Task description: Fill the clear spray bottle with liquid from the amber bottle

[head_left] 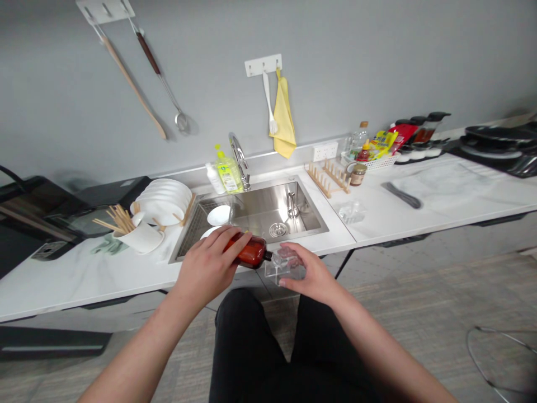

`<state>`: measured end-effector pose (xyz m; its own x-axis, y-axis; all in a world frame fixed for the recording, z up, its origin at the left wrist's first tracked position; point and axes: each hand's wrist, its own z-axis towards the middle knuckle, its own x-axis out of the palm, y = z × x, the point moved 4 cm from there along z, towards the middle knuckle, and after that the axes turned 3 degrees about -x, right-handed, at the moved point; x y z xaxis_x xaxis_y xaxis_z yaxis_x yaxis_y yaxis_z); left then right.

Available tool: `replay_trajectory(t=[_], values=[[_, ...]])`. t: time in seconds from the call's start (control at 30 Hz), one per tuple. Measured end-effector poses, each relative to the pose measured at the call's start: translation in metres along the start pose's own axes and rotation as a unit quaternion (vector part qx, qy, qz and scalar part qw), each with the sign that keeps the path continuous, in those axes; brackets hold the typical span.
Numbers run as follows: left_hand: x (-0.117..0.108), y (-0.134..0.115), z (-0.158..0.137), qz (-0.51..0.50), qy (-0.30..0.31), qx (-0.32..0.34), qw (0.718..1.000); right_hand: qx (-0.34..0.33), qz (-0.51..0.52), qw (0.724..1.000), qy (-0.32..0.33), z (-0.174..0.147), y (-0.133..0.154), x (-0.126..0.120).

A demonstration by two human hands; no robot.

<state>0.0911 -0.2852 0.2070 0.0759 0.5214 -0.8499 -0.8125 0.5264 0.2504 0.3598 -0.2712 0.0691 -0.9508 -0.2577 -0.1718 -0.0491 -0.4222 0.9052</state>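
Observation:
My left hand (212, 260) is wrapped round an amber bottle (253, 253), which is tipped nearly on its side with its black neck pointing right. In my right hand (312, 272) is a clear plastic container (277, 270), gripped between thumb and fingers just past the counter's front edge. The bottle's mouth meets the container's left side; whether liquid is flowing I cannot tell. Behind both hands lies the steel sink (260, 215), with a white bowl (218, 215) on the rack at its left and a second one partly hidden by my left hand.
White plates (161, 201) stand in a rack left of the sink, by a white holder (142, 238) of chopsticks. Green soap bottles (229, 172) sit beside the faucet (239, 157). To the right are a wooden rack (329, 179), a jar (358, 175) and another clear container (351, 211).

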Motion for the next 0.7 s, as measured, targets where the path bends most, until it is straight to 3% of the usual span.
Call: replay_trajectory(t=[0.7], values=[[-0.014,-0.009,0.002,0.017,-0.003,0.011,1.000,-0.006,0.008,1.000,-0.010,-0.008,0.004,-0.001]])
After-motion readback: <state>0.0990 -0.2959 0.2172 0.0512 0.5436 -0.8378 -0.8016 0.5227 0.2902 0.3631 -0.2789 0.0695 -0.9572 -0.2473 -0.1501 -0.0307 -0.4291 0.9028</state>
